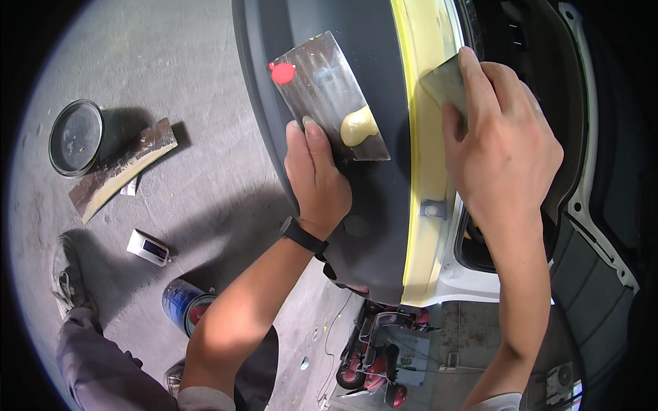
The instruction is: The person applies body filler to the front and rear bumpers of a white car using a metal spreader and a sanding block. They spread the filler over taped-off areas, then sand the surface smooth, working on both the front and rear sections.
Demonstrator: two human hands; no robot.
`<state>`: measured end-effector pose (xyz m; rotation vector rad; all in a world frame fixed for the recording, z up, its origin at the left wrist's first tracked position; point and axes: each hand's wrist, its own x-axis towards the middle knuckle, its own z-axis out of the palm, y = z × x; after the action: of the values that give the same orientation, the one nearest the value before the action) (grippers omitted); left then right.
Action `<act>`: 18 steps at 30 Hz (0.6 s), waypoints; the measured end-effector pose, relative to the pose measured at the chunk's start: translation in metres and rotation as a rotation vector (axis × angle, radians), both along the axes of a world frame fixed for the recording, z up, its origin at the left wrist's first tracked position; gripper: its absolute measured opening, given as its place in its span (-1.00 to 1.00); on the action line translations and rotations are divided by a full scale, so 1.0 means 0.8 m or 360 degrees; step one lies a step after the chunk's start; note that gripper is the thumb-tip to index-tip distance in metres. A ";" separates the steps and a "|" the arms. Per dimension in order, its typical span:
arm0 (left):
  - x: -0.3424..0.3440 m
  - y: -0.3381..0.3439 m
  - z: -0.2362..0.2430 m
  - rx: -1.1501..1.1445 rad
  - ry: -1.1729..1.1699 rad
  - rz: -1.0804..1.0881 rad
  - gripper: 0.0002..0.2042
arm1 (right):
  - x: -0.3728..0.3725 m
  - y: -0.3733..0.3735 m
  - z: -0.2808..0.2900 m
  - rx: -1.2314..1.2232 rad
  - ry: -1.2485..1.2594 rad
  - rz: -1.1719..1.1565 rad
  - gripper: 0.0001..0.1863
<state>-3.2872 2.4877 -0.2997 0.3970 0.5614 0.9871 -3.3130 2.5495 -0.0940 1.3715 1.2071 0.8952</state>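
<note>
My left hand grips the lower edge of a flat metal plate, its thumb along the near side. A lump of cream-coloured putty lies at the plate's right end, with a dab of red paste at its upper left. My right hand pinches a thin, dark, flat spreader, its edge at a cream-coated strip on the vehicle body. Yellow masking tape runs between that strip and a dark grey panel. The fingers partly cover the spreader.
On the grey floor at left are a dark round tub, a putty-smeared plate, a small white container and a blue can. My shoe is near them. A red motorcycle stands beyond the vehicle's lower corner.
</note>
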 end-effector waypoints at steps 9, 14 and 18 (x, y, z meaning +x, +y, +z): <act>0.006 -0.005 -0.003 0.0065 0.0048 0.0070 -0.66 | -0.017 -0.055 0.003 0.0018 0.0070 -0.0009 -0.47; 0.008 -0.004 -0.002 0.0096 0.0118 0.0110 -0.65 | -0.024 -0.084 0.005 0.0008 0.0097 -0.0004 -0.42; 0.007 -0.005 -0.001 0.0043 0.0084 0.0082 -0.65 | -0.026 -0.106 0.008 -0.0059 0.0129 0.0157 -0.58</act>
<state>-3.2817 2.4839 -0.3002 0.4356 0.6090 1.0369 -3.3339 2.4648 -0.0879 1.3389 1.3566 0.8886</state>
